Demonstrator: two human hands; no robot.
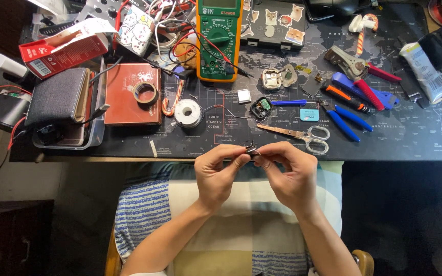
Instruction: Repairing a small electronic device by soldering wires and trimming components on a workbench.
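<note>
So here's where I am: both hands are pinched together over my lap, just off the near edge of the worktop (129,148). My left hand (220,171) and right hand (288,174) are closed narrow around a tiny dark part (252,149), fingertips touching it from either side. It's too small to say what it is, maybe a little metal or plastic piece. I'd guess it's very light and rigid, easy to drop or flick away, so a fingertip grip on its edges looks right, not a squeeze on the middle. Just past my right hand lies a pair of scissors (303,135), and beyond them blue-handled pliers (348,120) and an orange-handled tool (345,98). Ahead of my left hand sits a solder spool (188,112), with a green and orange multimeter (219,41) farther out. Off to the left of that there's a red box (129,102) with a tape roll (146,93) on it. The worktop wears a dark world-map mat, pretty cluttered, and the room around looks dim.
</note>
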